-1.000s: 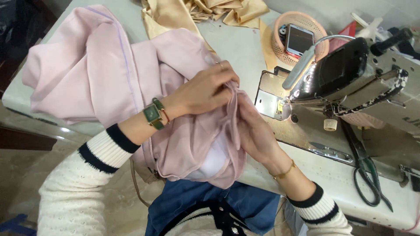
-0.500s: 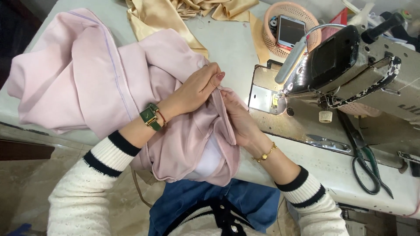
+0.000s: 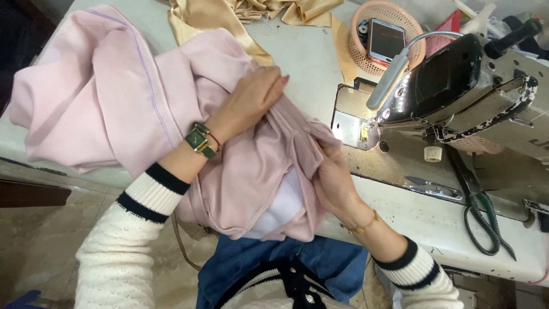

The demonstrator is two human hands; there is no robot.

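Gripping the pink cloth [image 3: 131, 109] from both sides, the two hands meet near the middle of the table [image 3: 303, 57], just left of the sewing machine [image 3: 457, 91]. The left hand [image 3: 254, 94] lies on top of the cloth with its fingers curled down into a gathered fold, clamped on it; a green watch [image 3: 200, 140] sits on that wrist. The right hand [image 3: 334, 180] comes up from the near side, its fingers closed on the cloth's edge close to the machine's needle plate [image 3: 349, 126], and a thin gold bracelet [image 3: 363, 223] circles its wrist. Most of the cloth is heaped to the left over the table, while the rest hangs off the near edge into the person's lap, showing a white lining [image 3: 280, 206]. Gold fabric [image 3: 229, 17] lies at the far edge of the table. A pink basket [image 3: 357, 46] holding a phone [image 3: 386, 40] stands far right of the hands, behind the machine's lamp [image 3: 394, 74]. Scissors [image 3: 483, 220] lie on the table at the right, near the machine's base, well apart from both hands.
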